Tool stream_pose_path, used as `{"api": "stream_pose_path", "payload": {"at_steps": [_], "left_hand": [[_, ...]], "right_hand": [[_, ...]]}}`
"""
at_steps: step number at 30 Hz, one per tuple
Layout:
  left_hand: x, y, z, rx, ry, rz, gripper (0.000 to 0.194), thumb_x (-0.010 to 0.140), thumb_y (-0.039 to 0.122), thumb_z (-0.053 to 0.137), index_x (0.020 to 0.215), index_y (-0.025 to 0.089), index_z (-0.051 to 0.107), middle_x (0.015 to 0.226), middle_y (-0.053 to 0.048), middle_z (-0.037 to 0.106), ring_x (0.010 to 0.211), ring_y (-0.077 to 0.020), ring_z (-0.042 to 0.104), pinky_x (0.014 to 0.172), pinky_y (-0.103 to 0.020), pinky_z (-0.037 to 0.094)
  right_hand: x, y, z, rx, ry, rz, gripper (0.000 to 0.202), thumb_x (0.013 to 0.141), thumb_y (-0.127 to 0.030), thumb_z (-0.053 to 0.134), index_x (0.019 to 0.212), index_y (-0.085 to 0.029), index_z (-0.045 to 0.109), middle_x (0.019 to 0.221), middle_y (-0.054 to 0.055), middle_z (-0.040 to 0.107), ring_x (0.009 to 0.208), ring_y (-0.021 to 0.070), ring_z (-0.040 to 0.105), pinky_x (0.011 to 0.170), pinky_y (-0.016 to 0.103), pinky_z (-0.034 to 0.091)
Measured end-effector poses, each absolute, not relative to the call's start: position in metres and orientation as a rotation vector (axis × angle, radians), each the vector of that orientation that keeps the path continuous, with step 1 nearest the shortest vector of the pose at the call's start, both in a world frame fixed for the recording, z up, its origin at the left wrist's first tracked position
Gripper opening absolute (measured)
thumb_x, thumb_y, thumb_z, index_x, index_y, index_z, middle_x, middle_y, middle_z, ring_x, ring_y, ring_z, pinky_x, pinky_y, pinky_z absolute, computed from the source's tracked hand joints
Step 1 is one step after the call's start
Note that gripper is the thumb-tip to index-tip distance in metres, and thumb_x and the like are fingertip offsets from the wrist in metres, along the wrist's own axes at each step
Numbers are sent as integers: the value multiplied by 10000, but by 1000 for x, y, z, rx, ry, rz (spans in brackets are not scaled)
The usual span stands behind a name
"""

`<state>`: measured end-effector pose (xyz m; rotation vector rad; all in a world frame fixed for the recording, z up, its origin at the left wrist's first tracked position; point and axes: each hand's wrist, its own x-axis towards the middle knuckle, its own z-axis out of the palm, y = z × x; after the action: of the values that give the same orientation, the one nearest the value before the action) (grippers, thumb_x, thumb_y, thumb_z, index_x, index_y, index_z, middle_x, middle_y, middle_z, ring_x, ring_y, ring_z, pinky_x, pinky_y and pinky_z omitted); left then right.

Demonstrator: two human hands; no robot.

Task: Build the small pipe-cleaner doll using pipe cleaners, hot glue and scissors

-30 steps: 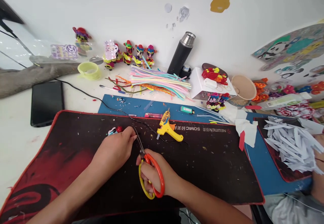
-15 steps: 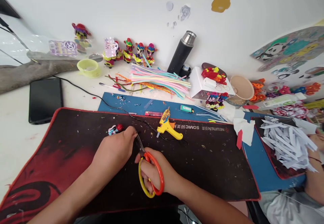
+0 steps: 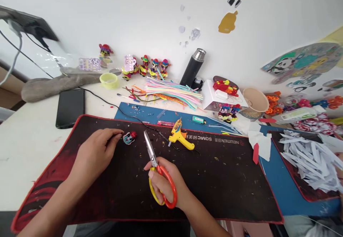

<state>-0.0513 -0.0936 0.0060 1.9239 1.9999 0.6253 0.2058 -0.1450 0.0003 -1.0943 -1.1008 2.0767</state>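
Scissors (image 3: pixel 151 155) with one red and one yellow handle are in my right hand (image 3: pixel 163 183), fingers through the loops and blades closed, pointing away from me. My left hand (image 3: pixel 98 149) is pinched at the fingertips around something small and dark that I cannot make out. Just right of those fingertips, a small pipe-cleaner figure (image 3: pixel 129 138) in blue and white with a red top lies on the black desk mat (image 3: pixel 214 183). A yellow glue gun (image 3: pixel 180 137) rests on the mat beyond the scissors.
Pipe cleaners (image 3: pixel 174 92) lie behind the blue board, with finished dolls (image 3: pixel 154 67) and a black thermos (image 3: pixel 193 67) by the wall. A phone (image 3: pixel 70 108) sits at left. On the right, a person's hand (image 3: pixel 339 162) is by white paper strips (image 3: pixel 313 158).
My left hand has moved left, away from the scissors, to beside the small figure. The scissors' blades now show fully. The view has shifted, too.
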Motion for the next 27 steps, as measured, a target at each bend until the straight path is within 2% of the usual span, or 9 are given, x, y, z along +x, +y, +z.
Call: {"api": "stream_pose_path", "payload": {"at_steps": [6, 11, 15, 21, 27], "left_hand": [[-70, -61, -3, 2125, 2005, 669, 333, 1031, 386, 442, 1071, 242, 740, 1093, -128, 799, 1083, -347, 698, 1033, -478, 517], [-54, -65, 3, 2197, 2057, 784, 415, 1070, 392, 444, 1320, 166, 685, 1296, -193, 741, 1242, -375, 639, 1115, -510, 460], [-18, -87, 12, 2384, 1799, 696, 281, 1062, 380, 544, 1118, 213, 763, 1154, -123, 784, 1133, -337, 655, 1052, -461, 482], [20, -96, 11, 2577, 1748, 370, 258, 1049, 254, 575, 1209, 181, 764, 1127, -128, 758, 1046, -341, 610, 924, -463, 480], [26, -87, 9, 2623, 1731, 267, 262, 1053, 217, 526, 1034, 176, 784, 1024, -135, 739, 1001, -349, 599, 866, -467, 472]], "right_hand": [[213, -142, -10, -965, -817, 1990, 450, 935, -566, 741, 1132, -181, 617, 597, -104, 534, 316, 56, 405, 327, 176, 380], [214, -145, -12, -922, -763, 1931, 429, 940, -567, 745, 1110, -195, 616, 607, -99, 537, 313, 49, 391, 324, 177, 396], [214, -146, -13, -913, -790, 1919, 437, 934, -575, 747, 1106, -196, 615, 603, -99, 536, 313, 52, 395, 320, 177, 388], [215, -149, -18, -884, -801, 1917, 432, 954, -568, 738, 1126, -194, 607, 603, -100, 542, 317, 58, 418, 329, 180, 401], [217, -151, -19, -853, -829, 1901, 434, 970, -557, 724, 1161, -187, 603, 601, -101, 537, 326, 61, 431, 346, 180, 401]]}}
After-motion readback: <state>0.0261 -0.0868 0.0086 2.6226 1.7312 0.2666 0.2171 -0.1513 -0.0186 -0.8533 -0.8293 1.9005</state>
